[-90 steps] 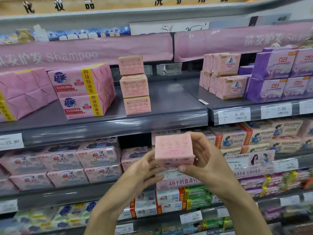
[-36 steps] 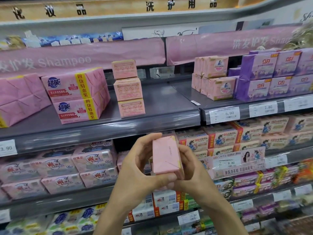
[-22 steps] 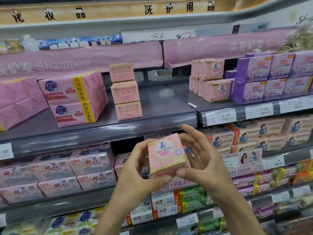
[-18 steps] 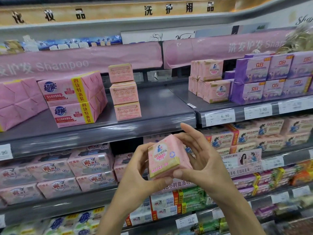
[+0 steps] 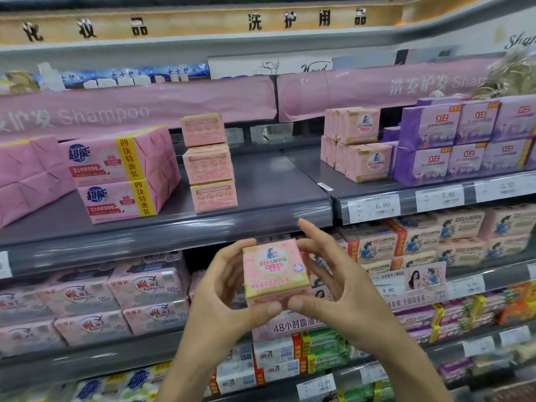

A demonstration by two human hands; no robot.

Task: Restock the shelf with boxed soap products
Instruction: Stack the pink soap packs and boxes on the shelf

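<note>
Left hand (image 5: 223, 294), right hand (image 5: 348, 291) raised — both pinch soap box (image 5: 274, 274), apparently by fingertips (image 5: 271, 309).

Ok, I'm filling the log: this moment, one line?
left hand: holds soap box | right hand: holds it | shelved: no

Soap box (image 5: 274, 275): pink, gold-yellow edge bands, white round label with a blue figure and red lettering. Above it, three-box stack (image 5: 209, 162): pink, gold trim, rows of small circles, possibly faces, too blurred to tell. Up-left of it, multipacks (image 5: 121, 172): pink wrap, yellow vertical band, blue logo. Up-right of it, purple packs (image 5: 464, 137): lavender, orange-red logo. Below it, green-and-white packs (image 5: 322, 346). Shelf (image 5: 261, 181): dark grey.
</note>
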